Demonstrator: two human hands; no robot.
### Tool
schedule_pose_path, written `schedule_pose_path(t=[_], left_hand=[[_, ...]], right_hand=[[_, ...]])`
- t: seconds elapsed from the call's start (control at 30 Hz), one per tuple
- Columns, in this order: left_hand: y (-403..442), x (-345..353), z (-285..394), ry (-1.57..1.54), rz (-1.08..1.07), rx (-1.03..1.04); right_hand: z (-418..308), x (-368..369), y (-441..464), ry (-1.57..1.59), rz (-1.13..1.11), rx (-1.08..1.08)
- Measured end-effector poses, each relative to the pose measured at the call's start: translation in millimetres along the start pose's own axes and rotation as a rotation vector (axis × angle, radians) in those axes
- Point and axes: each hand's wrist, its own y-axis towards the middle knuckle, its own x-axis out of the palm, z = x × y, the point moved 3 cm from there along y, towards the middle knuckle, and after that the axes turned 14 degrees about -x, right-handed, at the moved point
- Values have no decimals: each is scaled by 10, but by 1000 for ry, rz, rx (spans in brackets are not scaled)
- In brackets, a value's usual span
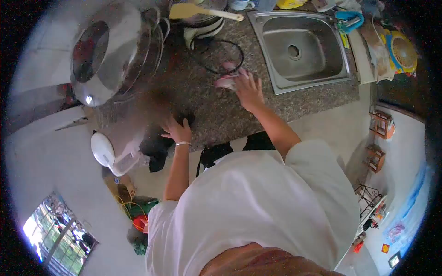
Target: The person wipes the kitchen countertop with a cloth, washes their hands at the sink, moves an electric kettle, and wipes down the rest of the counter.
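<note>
"Cloth (pixel 224 83) first: where does it lie?"

"On the speckled countertop (pixel 216 115), left of the sink (pixel 294 32) and well apart from its rim. Your right hand (pixel 249 89) rests on its right side, and the black cable (pixel 242 54) loops across its far part; whether cable and cloth touch, you cannot tell from here."

"And which step is in hand?"

"By the look of it, you are wiping the counter, with the cloth under your fingers. Your next move probably calls for light, flat pressure, and for easing the cable aside so that it doesn't snag."

"How do your arms and fingers stand?"

"Your right arm reaches far, nearly straight, the palm turned down. Those fingers are extended and slightly parted, laid over the cloth rather than curled round it. Your left hand (pixel 178 131) is nearer to you, by the counter's near edge, a pale bracelet (pixel 183 143) at the wrist. Its fingers are spread wide, thumb apart, with nothing visible in them. Whether they bear on the counter, you cannot tell: the area beyond them is dark and blurred."
</note>
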Motion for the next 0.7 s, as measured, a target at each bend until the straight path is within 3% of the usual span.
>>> schedule_pose_path(t=[0.03, 0.13, 0.23, 0.27, 0.33, 0.5, 0.6, 0.7], left_hand=[[-65, 22, 138, 39, 102, 33], [-417, 230, 542, 160, -10, 119], [-770, 582, 735, 104, -239, -139], [-754, 652, 763, 138, -229, -181], [-731, 735, 774, 135, -208, -198], [-717, 762, 760, 197, -257, -234], [-742, 798, 751, 256, -174, -195], [-756, 747, 810, 231, -226, -235]], right_hand=[[147, -14, -60, -18, 73, 40], [619, -30, 102, -19, 83, 105], [963, -226, 566, -77, -22, 102], [1053, -281, 741, -101, -15, 69], [1246, -368, 1062, -150, -6, 3], [1541, -456, 1773, -168, 259, -64], [1611, -367, 1952, -161, 321, -58], [1636, -359, 2006, -171, 314, -34]])
